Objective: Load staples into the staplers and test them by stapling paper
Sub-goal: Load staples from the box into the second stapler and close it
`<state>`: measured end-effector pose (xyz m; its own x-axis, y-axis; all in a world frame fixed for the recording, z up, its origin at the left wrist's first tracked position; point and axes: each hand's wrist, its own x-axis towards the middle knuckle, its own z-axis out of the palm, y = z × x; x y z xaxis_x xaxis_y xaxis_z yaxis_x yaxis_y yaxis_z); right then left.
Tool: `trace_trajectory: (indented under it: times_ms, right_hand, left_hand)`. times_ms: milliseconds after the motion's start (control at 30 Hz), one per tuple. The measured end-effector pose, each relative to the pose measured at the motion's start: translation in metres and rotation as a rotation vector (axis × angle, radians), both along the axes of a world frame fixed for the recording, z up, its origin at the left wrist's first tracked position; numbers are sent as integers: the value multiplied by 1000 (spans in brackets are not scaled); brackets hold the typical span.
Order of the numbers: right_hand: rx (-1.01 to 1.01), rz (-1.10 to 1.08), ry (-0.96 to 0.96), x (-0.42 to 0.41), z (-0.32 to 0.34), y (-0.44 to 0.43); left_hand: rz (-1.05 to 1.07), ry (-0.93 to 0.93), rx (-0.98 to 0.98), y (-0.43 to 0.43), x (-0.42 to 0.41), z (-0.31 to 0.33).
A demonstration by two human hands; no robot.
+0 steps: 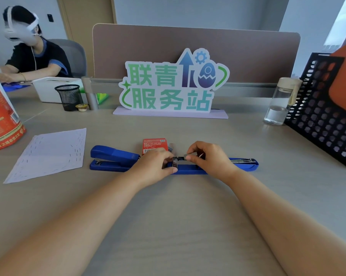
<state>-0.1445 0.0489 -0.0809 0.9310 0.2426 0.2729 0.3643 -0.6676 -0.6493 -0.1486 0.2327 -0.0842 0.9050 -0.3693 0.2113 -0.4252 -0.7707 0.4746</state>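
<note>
— Where is the long blue stapler (190,168) found?
— It is laid flat on the desk (178,206), opened, under both hands. Its metal magazine is pinched by the left hand (158,163).
— And the right hand (209,156)?
— A small grey strip, seemingly staples (188,156), is gripped between its fingertips, just above the magazine.
— Anything else?
— A red staple box (153,145) is seen just beyond the left hand; stapled paper (48,154) is left farther to that hand's outer side.
</note>
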Motion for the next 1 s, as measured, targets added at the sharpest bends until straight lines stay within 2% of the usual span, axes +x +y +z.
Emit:
trace_trajectory:
  times_ms: [367, 700, 833, 1000]
  right_hand:
    - [-35, 11, -18, -1, -2, 1]
    - [-44, -27, -289, -8, 1, -5]
    - [-101, -14, -268, -8, -1, -3]
    - [-46, 77, -183, -9, -1, 0]
  left_hand:
    - [2, 7, -20, 2, -1, -1]
    - [-3, 10, -12, 2, -2, -1]
    - [-7, 4, 12, 2, -3, -2]
    - [6, 16, 27, 1, -4, -1]
